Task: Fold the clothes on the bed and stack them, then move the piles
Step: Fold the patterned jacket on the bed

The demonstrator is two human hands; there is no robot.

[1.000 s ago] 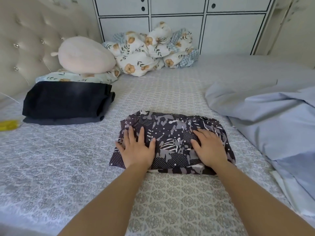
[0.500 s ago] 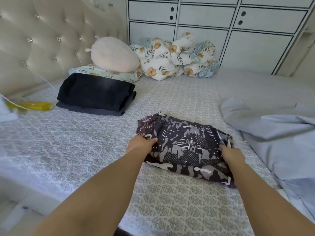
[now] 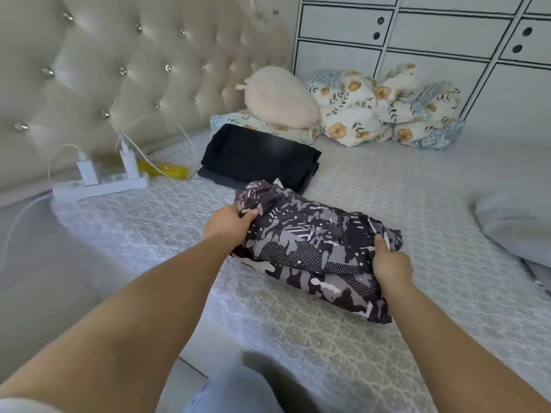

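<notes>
- Your left hand (image 3: pixel 229 225) has its grip closed on the left end of the folded dark grey and black patterned fabric bundle (image 3: pixel 313 248), thumb on top and the other fingers tucked out of sight beneath the cloth.
- Your right hand (image 3: pixel 390 265) pinches the bundle's right end the same way, thumb lying on the top fold, fingers hidden underneath.
- The bundle sits between your two hands above the bed with the pale grey patterned cover (image 3: pixel 387 338); its near right corner droops toward the cover, and you cannot tell whether the rest is fully off the bed.
- Just behind the bundle lies the stack of folded black clothes (image 3: pixel 256 156); the bundle's far left corner overlaps that stack's near edge in this view.
- Behind the stack, a round pale pink cushion (image 3: pixel 280 98) rests on a flat floral pillow (image 3: pixel 268 128), and a heap of white floral bedding (image 3: pixel 381 108) lies against the white panelled wardrobe (image 3: pixel 447 40).
- To the left of the stack, near the beige tufted headboard (image 3: pixel 119 70), a white power strip with chargers plugged in (image 3: pixel 101 180) stands on the bed edge, its white cables trailing, with a yellow object (image 3: pixel 170 169) beside it.
- A crumpled light blue sheet (image 3: pixel 515 231) lies at the far right, well apart from your hands.
</notes>
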